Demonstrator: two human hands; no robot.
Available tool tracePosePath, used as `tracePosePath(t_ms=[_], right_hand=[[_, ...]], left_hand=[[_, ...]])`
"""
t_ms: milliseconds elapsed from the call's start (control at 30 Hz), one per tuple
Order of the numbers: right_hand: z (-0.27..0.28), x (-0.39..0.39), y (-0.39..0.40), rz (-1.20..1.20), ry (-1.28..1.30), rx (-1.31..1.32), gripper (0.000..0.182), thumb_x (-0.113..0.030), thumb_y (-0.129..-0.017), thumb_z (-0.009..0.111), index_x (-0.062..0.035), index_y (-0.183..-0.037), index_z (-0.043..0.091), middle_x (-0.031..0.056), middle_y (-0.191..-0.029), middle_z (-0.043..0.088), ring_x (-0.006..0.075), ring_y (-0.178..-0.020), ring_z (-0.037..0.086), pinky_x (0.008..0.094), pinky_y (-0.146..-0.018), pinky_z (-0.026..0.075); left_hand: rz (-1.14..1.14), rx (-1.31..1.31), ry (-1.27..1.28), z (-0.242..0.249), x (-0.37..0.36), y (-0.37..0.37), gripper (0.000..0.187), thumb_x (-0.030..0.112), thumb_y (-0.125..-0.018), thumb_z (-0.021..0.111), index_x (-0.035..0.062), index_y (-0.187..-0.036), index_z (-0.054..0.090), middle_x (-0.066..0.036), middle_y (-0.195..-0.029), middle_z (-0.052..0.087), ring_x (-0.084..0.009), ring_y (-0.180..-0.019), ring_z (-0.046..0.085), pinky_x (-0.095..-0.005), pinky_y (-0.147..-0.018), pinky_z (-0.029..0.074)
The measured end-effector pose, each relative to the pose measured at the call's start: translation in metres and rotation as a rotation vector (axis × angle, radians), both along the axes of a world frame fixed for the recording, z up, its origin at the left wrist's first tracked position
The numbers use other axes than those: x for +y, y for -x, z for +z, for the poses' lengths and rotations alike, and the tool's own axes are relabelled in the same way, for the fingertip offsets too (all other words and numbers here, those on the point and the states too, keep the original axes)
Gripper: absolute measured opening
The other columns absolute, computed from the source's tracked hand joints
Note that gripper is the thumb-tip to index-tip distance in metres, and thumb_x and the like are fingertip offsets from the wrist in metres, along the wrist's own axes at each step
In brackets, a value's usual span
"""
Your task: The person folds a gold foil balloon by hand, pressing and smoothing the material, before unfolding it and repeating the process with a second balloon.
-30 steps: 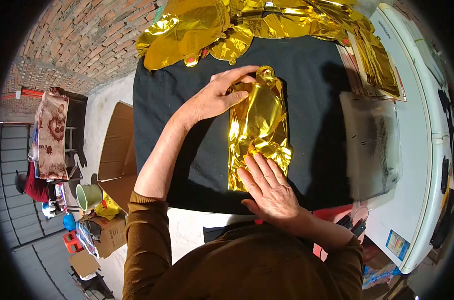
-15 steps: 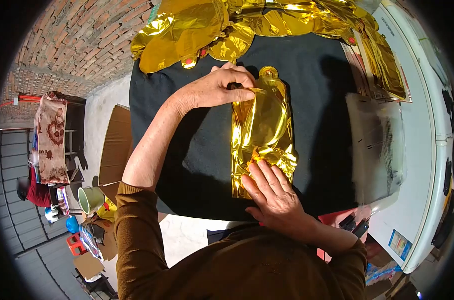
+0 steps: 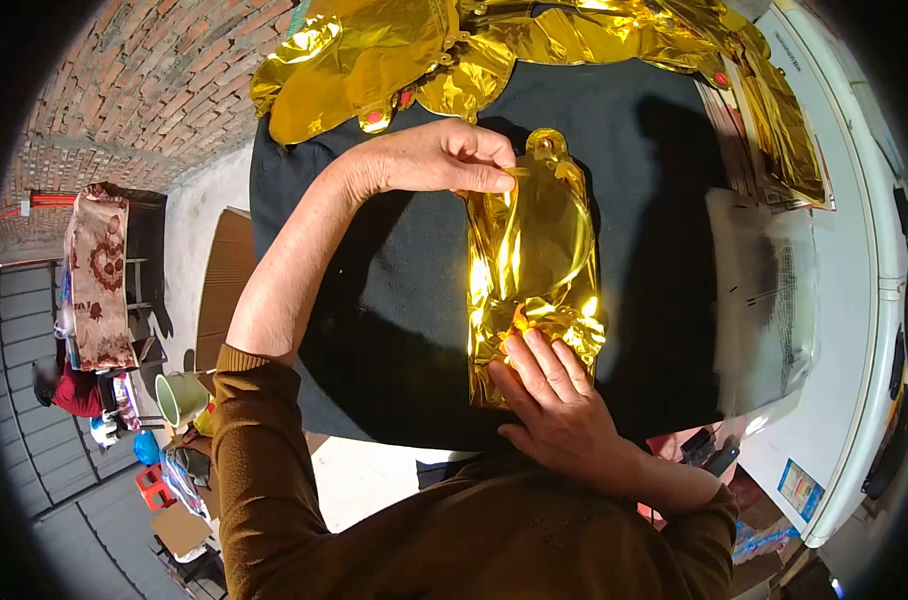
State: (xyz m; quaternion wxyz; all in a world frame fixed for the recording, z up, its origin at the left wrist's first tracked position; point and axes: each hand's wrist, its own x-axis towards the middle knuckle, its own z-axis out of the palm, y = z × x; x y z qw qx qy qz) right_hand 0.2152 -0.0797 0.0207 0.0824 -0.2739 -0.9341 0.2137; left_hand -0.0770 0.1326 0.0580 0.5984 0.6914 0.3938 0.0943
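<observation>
My left hand (image 3: 439, 158) pinches the gold foil balloon (image 3: 532, 262) at its top edge; my right hand (image 3: 554, 395) presses its crumpled lower end (flat on the black-covered bench (image 3: 394, 290)).

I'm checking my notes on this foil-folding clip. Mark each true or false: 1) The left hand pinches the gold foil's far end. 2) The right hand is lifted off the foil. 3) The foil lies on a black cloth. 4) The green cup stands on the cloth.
1) True: the left hand pinches the foil.
2) False: the right hand presses its near end.
3) True: black cloth.
4) False: the cup sits below, beside the table.
</observation>
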Motion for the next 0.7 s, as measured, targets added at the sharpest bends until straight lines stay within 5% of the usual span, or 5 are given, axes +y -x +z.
tracePosePath(t_ms=[267, 433, 533, 700], right_hand=[[-0.004, -0.002, 0.000, 0.009, 0.022, -0.022, 0.083, -0.050, -0.090, 0.074, -0.0040, -0.156, 0.049, 0.0232, -0.168, 0.035, 0.0399, -0.158, 0.030, 0.0526, -0.130, 0.023], [-0.004, -0.002, 0.001, -0.005, 0.027, 0.009, 0.087, -0.047, -0.083, 0.081, -0.0059, -0.154, 0.052, 0.0217, -0.165, 0.038, 0.0408, -0.156, 0.033, 0.0554, -0.127, 0.029], [-0.004, -0.002, 0.002, -0.006, 0.025, 0.010, 0.088, -0.047, -0.083, 0.081, -0.0056, -0.154, 0.051, 0.0222, -0.165, 0.038, 0.0411, -0.156, 0.033, 0.0558, -0.127, 0.029], [0.001, -0.001, 0.001, 0.015, -0.009, -0.055, 0.086, -0.052, -0.090, 0.072, -0.0046, -0.157, 0.047, 0.0228, -0.167, 0.036, 0.0389, -0.158, 0.030, 0.0519, -0.131, 0.022]], left_hand=[[-0.046, 0.110, -0.277, -0.013, 0.005, 0.004, 0.028, 0.032, -0.108, 0.067, 0.0039, -0.111, 0.070, 0.002, -0.089, 0.066, -0.0098, -0.085, 0.060, -0.0301, -0.079, 0.052], [0.017, 0.113, -0.381, -0.013, -0.003, -0.001, 0.028, 0.030, -0.105, 0.069, 0.0036, -0.114, 0.070, -0.005, -0.098, 0.072, -0.0191, -0.095, 0.068, -0.0356, -0.087, 0.053], [0.012, 0.238, -0.909, -0.011, -0.015, -0.008, 0.031, 0.029, -0.100, 0.074, 0.0062, -0.120, 0.069, -0.007, -0.110, 0.072, -0.0256, -0.108, 0.067, -0.0407, -0.097, 0.049], [0.088, 0.261, -1.149, 0.003, -0.061, -0.036, 0.043, 0.032, -0.099, 0.071, 0.0132, -0.137, 0.064, -0.010, -0.142, 0.060, -0.0308, -0.130, 0.056, -0.0468, -0.106, 0.044]])
